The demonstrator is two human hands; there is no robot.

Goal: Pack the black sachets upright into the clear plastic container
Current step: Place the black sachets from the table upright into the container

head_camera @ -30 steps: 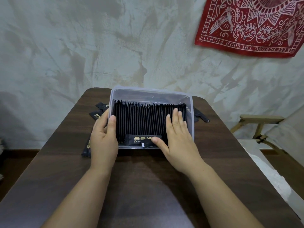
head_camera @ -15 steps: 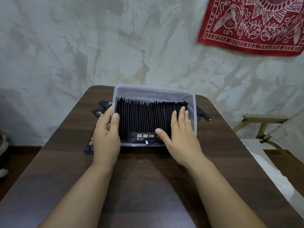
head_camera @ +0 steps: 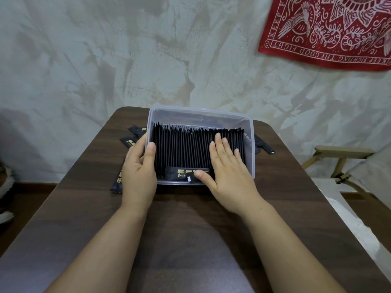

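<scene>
Little has shifted since the earlier frames: both hands stay at the box, the right thumb only creeping slightly leftward. Nearest, past the bare tabletop (head_camera: 190, 229), the left hand (head_camera: 138, 172) grips the left wall of the clear plastic container (head_camera: 252, 144), thumb over the rim and fingers (head_camera: 137, 144) curled outside, apparently to steady it. The right hand (head_camera: 228, 172) lies flat, fingers (head_camera: 219, 142) straight and slightly apart on the upright sachets (head_camera: 184, 149), likely pressing the row level, while its thumb touches a flat sachet (head_camera: 182, 173) lying crosswise against the near wall. The container sits toward the tabletop's far edge. Loose sachets (head_camera: 135, 134) lie beside it near the left edge, so packing looks nearly done. A red cloth (head_camera: 328, 32) hangs beyond.
</scene>
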